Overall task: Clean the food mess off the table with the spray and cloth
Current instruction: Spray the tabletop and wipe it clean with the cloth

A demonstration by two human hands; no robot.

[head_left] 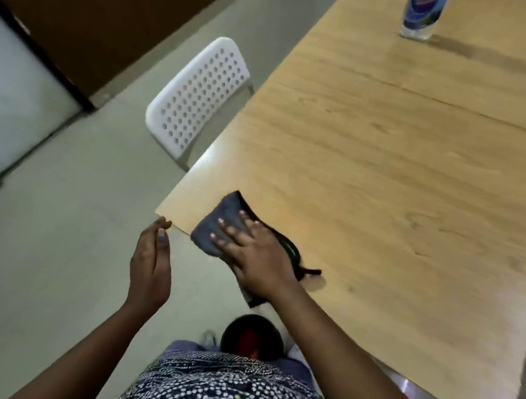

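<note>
Surface: one long table [409,194] with a light wood-grain top, smooth and slightly glossy, with a straight seam crossing it toward the far end. Room: pale grey floor, a dark brown wall panel and a frosted pane in a dark frame on the left side.

Count: one cloth, one spray bottle, one chair, two hands.

The cloth [222,224] is dark grey, soft and rumpled, with a black trailing strip; it lies flat at the table's near left corner, close to the edge. The right hand [255,253] presses on it with fingers straight and spread, palm down. The left hand [149,267] hangs just off the corner, beside the edge, fingers straight and held together, holding nothing.

The spray bottle [422,11] is clear plastic with a blue label, upright at the far end of the table, well apart from the cloth; its top is cut off by the frame.

The chair [195,97] is white plastic, its rounded back perforated with round holes, standing against the table's left edge
</note>
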